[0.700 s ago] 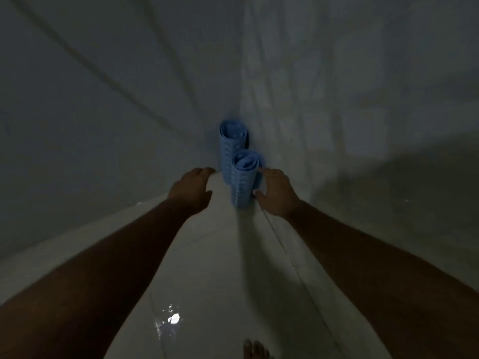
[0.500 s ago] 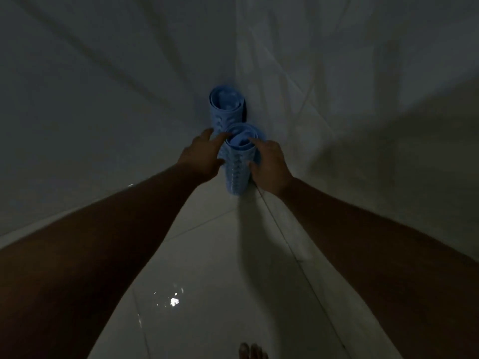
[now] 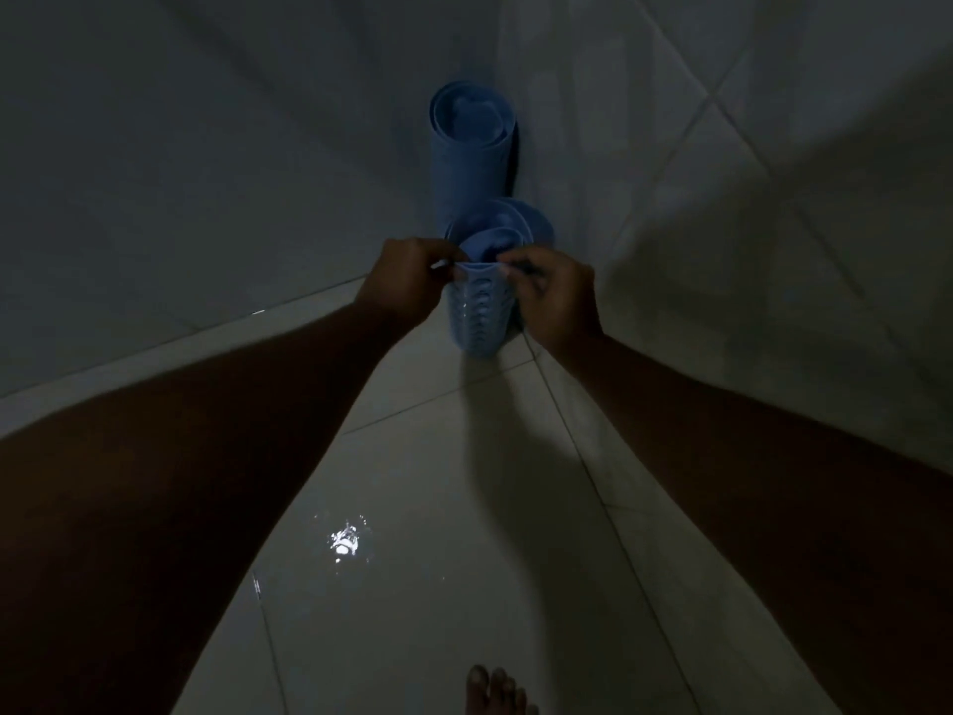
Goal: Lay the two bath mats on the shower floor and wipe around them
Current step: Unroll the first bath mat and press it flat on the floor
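Two rolled blue bath mats stand upright in the shower corner. The far roll leans in the corner where the walls meet. The near roll, with rows of suction bumps, stands in front of it on the floor. My left hand pinches the near roll's top edge from the left. My right hand pinches the same edge from the right. Both arms reach forward from the bottom of the view.
Tiled walls close in on the left and right. The pale tiled floor carries a wet glint near the middle. Toes of a bare foot show at the bottom edge.
Both hands have gone from beside the near roll to its top rim, and their fingers have closed on its upper edge. The view has moved closer to the corner.
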